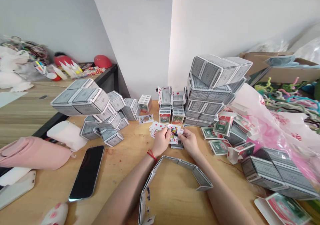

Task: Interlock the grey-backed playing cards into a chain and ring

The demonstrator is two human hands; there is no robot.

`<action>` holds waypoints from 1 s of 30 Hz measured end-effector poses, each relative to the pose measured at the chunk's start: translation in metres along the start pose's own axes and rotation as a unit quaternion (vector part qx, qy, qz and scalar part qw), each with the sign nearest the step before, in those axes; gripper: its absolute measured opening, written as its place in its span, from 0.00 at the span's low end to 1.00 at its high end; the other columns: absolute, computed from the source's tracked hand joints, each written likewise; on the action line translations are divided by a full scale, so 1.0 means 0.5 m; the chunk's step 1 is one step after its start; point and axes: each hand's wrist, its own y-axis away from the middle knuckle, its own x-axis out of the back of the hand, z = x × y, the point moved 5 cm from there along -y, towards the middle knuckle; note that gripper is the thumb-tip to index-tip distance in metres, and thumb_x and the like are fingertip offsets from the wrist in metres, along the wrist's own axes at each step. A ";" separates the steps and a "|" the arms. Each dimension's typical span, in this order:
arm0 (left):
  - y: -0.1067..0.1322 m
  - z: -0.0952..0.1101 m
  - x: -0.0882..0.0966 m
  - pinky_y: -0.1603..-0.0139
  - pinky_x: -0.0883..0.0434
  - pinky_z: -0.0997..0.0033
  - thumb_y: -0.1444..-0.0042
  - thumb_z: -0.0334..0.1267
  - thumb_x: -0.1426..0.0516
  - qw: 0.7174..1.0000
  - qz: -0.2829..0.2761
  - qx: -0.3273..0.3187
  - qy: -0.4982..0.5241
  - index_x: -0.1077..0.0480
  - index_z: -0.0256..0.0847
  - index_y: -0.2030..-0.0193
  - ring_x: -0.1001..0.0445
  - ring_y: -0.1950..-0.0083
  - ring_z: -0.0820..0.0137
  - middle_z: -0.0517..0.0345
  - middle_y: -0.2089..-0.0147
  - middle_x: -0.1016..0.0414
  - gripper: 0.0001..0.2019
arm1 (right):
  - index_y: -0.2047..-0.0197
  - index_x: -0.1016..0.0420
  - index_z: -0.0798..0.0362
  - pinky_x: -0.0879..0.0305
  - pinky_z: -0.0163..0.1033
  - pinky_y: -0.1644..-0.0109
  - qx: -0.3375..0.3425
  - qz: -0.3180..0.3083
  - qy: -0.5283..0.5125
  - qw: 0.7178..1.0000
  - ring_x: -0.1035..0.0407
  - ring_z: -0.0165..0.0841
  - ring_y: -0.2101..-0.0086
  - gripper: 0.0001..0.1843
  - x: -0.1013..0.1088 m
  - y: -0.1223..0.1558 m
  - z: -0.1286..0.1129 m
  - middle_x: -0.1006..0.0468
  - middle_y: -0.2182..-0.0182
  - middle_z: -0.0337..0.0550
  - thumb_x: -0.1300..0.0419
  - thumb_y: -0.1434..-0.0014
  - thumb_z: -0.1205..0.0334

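Between the fingertips of both hands is a playing card (175, 129), a face card, held face up. My left hand (160, 141), with a red string on the wrist, pinches its left side. My right hand (189, 141) grips it from the right. Loose face-up cards (155, 127) lie just left of the fingers. Below the held card shows a small grey-backed stack of cards (177, 146), partly hidden. A folded chain of joined cards (180, 161) stands on edge between my forearms. Behind my hands are card boxes (165, 116) with folded card pieces on top.
Tall structures of folded cards stand at the right (208, 94) and left (90, 99). Opened card boxes (222, 124) lie to the right, beside pink plastic (275, 138). A black phone (87, 173) and a pink case (37, 153) lie on the left of the wooden table (120, 171).
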 end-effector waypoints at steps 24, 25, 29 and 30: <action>0.005 0.004 0.002 0.75 0.51 0.72 0.43 0.37 0.54 0.984 0.061 -0.043 -0.161 0.42 0.40 0.77 0.37 0.77 0.72 0.58 0.80 0.37 0.12 | 0.66 0.29 0.55 0.45 0.32 0.79 0.062 -0.003 0.115 0.991 0.39 0.29 0.82 0.15 -0.012 0.017 -0.038 0.33 0.85 0.36 0.49 0.48 0.54; 0.007 0.007 0.000 0.75 0.50 0.72 0.43 0.37 0.54 0.982 0.066 -0.051 -0.172 0.41 0.40 0.77 0.37 0.77 0.72 0.58 0.80 0.36 0.12 | 0.66 0.29 0.55 0.45 0.32 0.79 0.074 0.002 0.130 0.989 0.39 0.29 0.82 0.15 -0.010 0.016 -0.037 0.32 0.84 0.37 0.49 0.47 0.53; 0.013 0.020 -0.008 0.76 0.49 0.72 0.42 0.36 0.55 0.968 0.086 -0.095 -0.214 0.40 0.39 0.77 0.36 0.78 0.73 0.58 0.81 0.36 0.13 | 0.73 0.30 0.55 0.47 0.32 0.78 0.140 0.055 0.260 0.954 0.40 0.29 0.81 0.16 -0.005 0.022 -0.040 0.32 0.83 0.38 0.53 0.45 0.54; 0.014 0.023 -0.009 0.76 0.48 0.72 0.42 0.35 0.55 0.965 0.091 -0.109 -0.221 0.40 0.39 0.77 0.36 0.78 0.73 0.58 0.82 0.36 0.13 | 0.75 0.31 0.55 0.48 0.32 0.78 0.153 0.075 0.311 0.935 0.41 0.28 0.82 0.16 -0.006 0.026 -0.041 0.33 0.84 0.39 0.54 0.44 0.56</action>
